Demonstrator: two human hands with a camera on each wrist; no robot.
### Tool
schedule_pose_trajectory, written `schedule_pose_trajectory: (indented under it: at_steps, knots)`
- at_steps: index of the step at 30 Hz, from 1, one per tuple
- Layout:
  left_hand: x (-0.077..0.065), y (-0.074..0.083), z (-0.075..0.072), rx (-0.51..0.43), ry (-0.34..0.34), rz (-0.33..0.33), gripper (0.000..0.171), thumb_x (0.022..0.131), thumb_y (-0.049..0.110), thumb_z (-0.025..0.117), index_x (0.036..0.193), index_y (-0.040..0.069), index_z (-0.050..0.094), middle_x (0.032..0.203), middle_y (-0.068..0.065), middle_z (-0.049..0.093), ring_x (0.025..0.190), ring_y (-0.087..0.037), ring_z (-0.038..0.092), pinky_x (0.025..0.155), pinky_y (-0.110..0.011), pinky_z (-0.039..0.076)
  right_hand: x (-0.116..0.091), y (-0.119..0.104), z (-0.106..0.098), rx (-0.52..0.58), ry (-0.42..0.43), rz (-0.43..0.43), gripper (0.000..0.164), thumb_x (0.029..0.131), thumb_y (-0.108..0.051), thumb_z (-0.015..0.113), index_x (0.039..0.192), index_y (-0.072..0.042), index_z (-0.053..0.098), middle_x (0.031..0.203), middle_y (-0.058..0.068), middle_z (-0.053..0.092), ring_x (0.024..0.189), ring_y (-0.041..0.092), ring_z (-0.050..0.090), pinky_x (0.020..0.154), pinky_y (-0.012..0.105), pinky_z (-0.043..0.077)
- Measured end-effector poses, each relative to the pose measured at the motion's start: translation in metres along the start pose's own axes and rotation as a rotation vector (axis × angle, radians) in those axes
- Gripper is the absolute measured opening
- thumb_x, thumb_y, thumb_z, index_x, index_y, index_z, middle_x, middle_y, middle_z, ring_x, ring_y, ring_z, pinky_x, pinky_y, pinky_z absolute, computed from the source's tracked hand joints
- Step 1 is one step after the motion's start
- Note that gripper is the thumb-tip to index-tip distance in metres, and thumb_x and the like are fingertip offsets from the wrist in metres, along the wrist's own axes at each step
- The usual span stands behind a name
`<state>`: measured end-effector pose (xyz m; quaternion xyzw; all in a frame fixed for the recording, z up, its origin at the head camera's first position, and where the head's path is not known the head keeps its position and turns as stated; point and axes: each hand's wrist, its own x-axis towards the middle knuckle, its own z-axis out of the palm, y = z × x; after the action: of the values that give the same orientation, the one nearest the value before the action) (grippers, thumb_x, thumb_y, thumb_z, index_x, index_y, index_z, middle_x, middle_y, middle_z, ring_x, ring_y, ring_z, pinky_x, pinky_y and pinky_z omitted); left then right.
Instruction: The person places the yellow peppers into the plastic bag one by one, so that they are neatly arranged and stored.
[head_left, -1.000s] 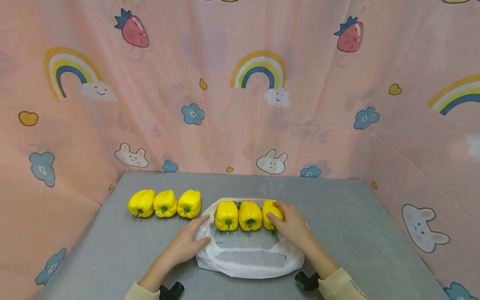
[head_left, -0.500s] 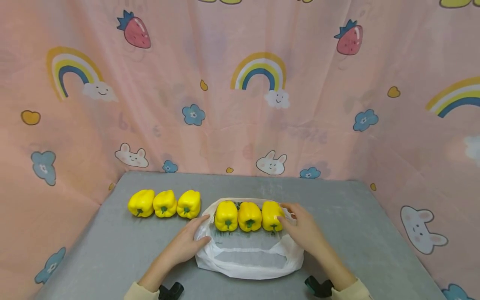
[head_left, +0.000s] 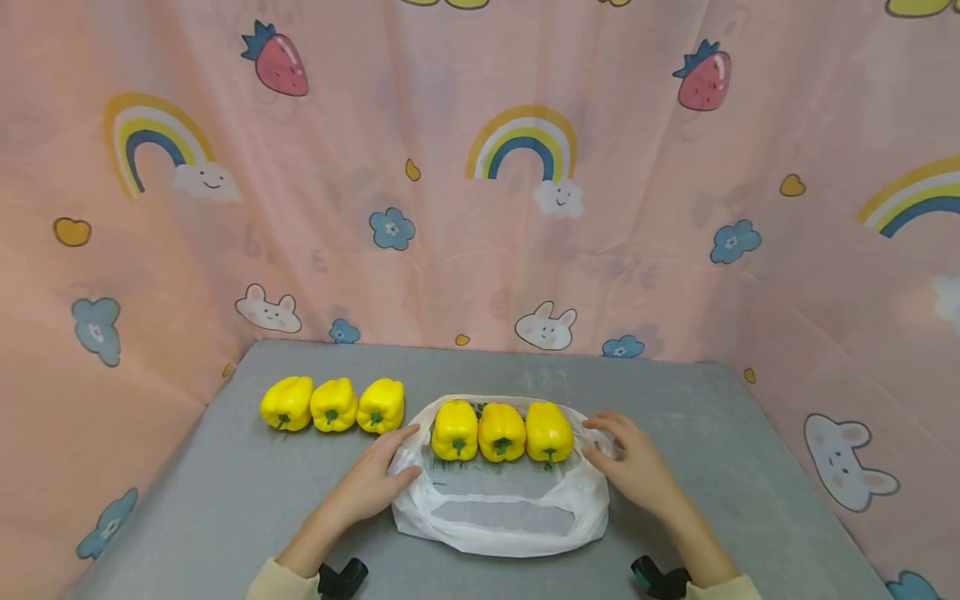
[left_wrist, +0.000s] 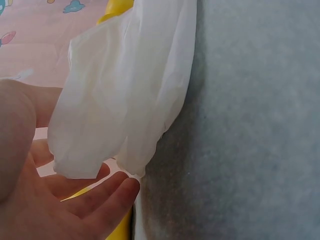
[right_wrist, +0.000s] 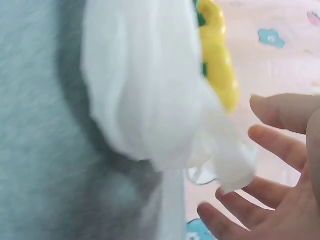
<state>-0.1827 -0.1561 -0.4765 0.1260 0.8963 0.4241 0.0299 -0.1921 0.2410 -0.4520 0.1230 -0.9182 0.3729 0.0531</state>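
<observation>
A white plastic bag [head_left: 502,542] lies mouth-up in the middle of the grey table. Three yellow bell peppers [head_left: 502,433] sit in a row inside its opening, stems towards me. My left hand [head_left: 367,482] rests at the bag's left edge, thumb and fingers apart; in the left wrist view the thumb goes partly behind the white plastic. At the right edge is my right hand [head_left: 637,467], its fingers spread and holding no pepper. The right wrist view shows the fingertips [right_wrist: 210,212] beside a loose flap of the bag.
Another row of three yellow bell peppers [head_left: 333,406] lies at the back left of the table [head_left: 697,500]. A pink printed curtain [head_left: 637,275] encloses the table at the back and sides. Black straps [head_left: 342,577] sit at both wrists.
My right hand has let go of the rightmost pepper in the bag and moved right to the bag's edge. The left hand has stayed at the left edge.
</observation>
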Motion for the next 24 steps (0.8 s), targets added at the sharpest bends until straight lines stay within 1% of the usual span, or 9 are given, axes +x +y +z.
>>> schedule_pose_trajectory:
  at_steps: [4,6,8,11,13,16,20,24]
  knots:
    - [0.000,-0.001,0.000,0.004,0.006,0.000,0.058,0.098,0.020,0.069,0.152,0.014,0.048,0.154,-0.015,0.045,0.143,-0.038,0.040,0.114,-0.062,0.032,-0.001,0.011,0.002,0.022,-0.062,0.044,0.043,0.097,-0.025,0.071,0.134,-0.005,0.064,0.151,0.029,0.042,0.136,0.051,0.042,0.100,0.062,0.048]
    - [0.000,0.000,-0.001,-0.001,0.008,0.005,0.057,0.099,0.020,0.067,0.152,0.015,0.048,0.154,-0.015,0.046,0.141,-0.037,0.043,0.112,-0.060,0.036,-0.001,0.016,0.003,0.037,-0.086,0.055,0.044,0.096,-0.026,0.071,0.134,-0.006,0.063,0.149,0.027,0.045,0.134,0.048,0.045,0.098,0.059,0.050]
    - [-0.001,0.002,-0.002,-0.002,0.015,0.005,0.055,0.100,0.021,0.066,0.152,0.015,0.048,0.153,-0.014,0.047,0.137,-0.036,0.047,0.109,-0.058,0.041,-0.001,0.020,0.005,0.043,-0.106,0.058,0.044,0.096,-0.027,0.072,0.134,-0.007,0.063,0.145,0.025,0.050,0.129,0.045,0.049,0.093,0.053,0.052]
    - [-0.003,0.005,-0.004,0.002,0.027,0.005,0.053,0.101,0.022,0.064,0.151,0.015,0.049,0.151,-0.013,0.048,0.131,-0.032,0.052,0.104,-0.053,0.048,0.000,0.024,0.008,0.053,-0.128,0.059,0.043,0.096,-0.028,0.072,0.134,-0.008,0.064,0.139,0.019,0.057,0.123,0.037,0.054,0.089,0.048,0.052]
    - [-0.004,0.006,-0.005,0.012,0.041,0.005,0.053,0.101,0.021,0.065,0.151,0.014,0.049,0.148,-0.012,0.051,0.127,-0.030,0.055,0.102,-0.051,0.050,-0.001,0.026,0.010,0.061,-0.137,0.066,0.043,0.096,-0.028,0.072,0.134,-0.009,0.064,0.136,0.017,0.058,0.120,0.035,0.056,0.088,0.047,0.051]
    - [-0.006,0.007,-0.008,0.019,0.067,0.010,0.054,0.099,0.019,0.066,0.150,0.011,0.050,0.143,-0.012,0.055,0.123,-0.028,0.057,0.101,-0.050,0.051,-0.003,0.027,0.014,0.074,-0.138,0.070,0.043,0.095,-0.028,0.073,0.133,-0.008,0.065,0.135,0.017,0.059,0.121,0.036,0.056,0.093,0.053,0.051]
    - [-0.004,0.008,-0.011,0.020,0.111,0.019,0.051,0.098,0.014,0.068,0.146,0.007,0.053,0.133,-0.011,0.060,0.119,-0.026,0.059,0.100,-0.048,0.052,-0.004,0.025,0.015,0.084,-0.131,0.080,0.044,0.096,-0.027,0.072,0.133,-0.007,0.064,0.136,0.019,0.059,0.124,0.038,0.055,0.098,0.060,0.048]
    - [-0.001,0.011,-0.016,0.022,0.154,0.041,0.046,0.096,0.010,0.069,0.140,0.006,0.059,0.120,-0.009,0.065,0.110,-0.022,0.060,0.096,-0.044,0.054,-0.002,0.024,0.013,0.077,-0.128,0.090,0.045,0.096,-0.026,0.072,0.135,-0.006,0.063,0.138,0.020,0.058,0.126,0.040,0.054,0.100,0.062,0.046]
